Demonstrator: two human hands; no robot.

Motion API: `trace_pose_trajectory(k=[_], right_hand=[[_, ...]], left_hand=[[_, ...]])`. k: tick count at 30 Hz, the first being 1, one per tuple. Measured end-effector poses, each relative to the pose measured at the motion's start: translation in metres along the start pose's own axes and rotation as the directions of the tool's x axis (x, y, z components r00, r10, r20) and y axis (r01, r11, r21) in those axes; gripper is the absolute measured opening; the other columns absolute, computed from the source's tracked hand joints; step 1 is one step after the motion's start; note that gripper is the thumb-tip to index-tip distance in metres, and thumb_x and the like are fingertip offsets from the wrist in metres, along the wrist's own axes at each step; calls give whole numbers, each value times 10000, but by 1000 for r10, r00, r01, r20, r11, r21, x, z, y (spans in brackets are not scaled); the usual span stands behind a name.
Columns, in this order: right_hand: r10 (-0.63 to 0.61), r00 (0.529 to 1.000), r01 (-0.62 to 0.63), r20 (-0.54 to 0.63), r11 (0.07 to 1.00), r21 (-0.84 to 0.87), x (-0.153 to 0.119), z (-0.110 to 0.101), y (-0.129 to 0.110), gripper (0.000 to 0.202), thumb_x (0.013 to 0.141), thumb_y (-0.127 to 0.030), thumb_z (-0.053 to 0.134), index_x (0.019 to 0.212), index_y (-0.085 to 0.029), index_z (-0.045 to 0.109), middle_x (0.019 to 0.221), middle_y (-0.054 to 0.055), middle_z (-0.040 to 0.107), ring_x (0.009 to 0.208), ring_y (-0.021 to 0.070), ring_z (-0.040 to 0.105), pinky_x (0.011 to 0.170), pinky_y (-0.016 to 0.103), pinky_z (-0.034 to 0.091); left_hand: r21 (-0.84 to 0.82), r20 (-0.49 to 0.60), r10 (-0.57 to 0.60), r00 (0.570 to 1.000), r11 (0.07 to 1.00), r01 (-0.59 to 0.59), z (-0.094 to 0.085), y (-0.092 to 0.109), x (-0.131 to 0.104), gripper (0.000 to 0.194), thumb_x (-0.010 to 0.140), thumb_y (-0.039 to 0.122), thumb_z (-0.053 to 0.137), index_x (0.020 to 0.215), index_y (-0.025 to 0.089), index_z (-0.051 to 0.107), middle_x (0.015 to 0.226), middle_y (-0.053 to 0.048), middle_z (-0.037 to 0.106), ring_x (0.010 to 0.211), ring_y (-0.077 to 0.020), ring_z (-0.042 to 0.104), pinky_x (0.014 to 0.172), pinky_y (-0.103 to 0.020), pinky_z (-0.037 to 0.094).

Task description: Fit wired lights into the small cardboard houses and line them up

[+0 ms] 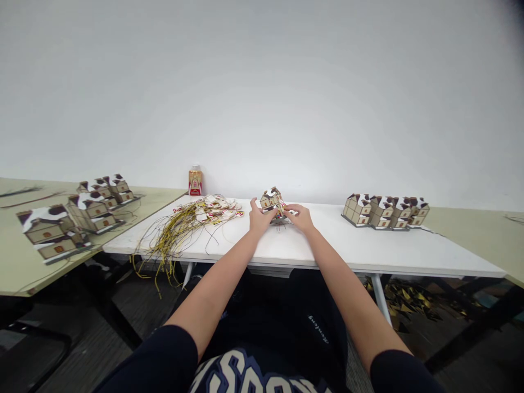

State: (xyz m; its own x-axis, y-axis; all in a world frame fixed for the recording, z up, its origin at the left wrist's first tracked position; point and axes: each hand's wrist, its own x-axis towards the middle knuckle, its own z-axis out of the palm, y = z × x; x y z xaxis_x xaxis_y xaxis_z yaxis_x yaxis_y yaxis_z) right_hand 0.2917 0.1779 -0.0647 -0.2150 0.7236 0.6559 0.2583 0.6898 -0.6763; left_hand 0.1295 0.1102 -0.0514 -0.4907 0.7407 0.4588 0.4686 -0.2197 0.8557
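Observation:
A small model house (269, 200) with a white, snow-like roof is held, tilted, just above the white table (327, 245). My left hand (259, 216) grips its left side, the thumb reaching across the front. At the right front corner, the fingers of my right hand (300, 216) pinch a small red-and-white piece (282, 204) against the house; its exact shape is too small to make out. To the left of my hands lies a heap of white and red-striped pieces (210, 209) with long yellow and black wires (166, 234) trailing over the front edge.
Several matching houses (382, 212) stand in a row on the right of the table. More houses (88, 210) sit on the greenish table (24, 273) at left. A gold-and-red bottle (195, 181) stands by the wall. Gold scraps (409, 300) lie beneath, at right.

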Motion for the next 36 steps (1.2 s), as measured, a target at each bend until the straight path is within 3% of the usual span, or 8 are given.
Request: trace_pose_trajectory(k=[7, 17, 36], right_hand=[[65, 998, -65, 6, 998, 8, -1, -3, -4, 329, 709, -429, 680, 940, -198, 714, 989, 54, 713, 801, 199, 632, 571, 269, 454], [119, 993, -119, 14, 992, 50, 0, -1, -1, 498, 655, -478, 709, 1046, -176, 651, 926, 63, 692, 783, 193, 612, 628, 301, 482], [111, 994, -112, 26, 992, 52, -1, -5, -6, 440, 714, -512, 661, 1006, -185, 697, 815, 40, 667, 710, 175, 590, 644, 293, 456]], left_hand=[[12, 4, 1, 1000, 1000, -1, 1, -2, 0, 876, 634, 479, 756, 1347, 200, 331, 688, 13, 578, 739, -201, 613, 692, -298, 460], [19, -1, 28, 1000, 999, -28, 3, -7, 2, 886, 628, 495, 756, 1351, 208, 331, 706, 8, 570, 727, -191, 591, 694, -294, 448], [7, 22, 48, 999, 999, -48, 4, -9, 2, 887, 628, 485, 761, 1353, 202, 336, 705, 5, 609, 690, -176, 591, 694, -281, 438]])
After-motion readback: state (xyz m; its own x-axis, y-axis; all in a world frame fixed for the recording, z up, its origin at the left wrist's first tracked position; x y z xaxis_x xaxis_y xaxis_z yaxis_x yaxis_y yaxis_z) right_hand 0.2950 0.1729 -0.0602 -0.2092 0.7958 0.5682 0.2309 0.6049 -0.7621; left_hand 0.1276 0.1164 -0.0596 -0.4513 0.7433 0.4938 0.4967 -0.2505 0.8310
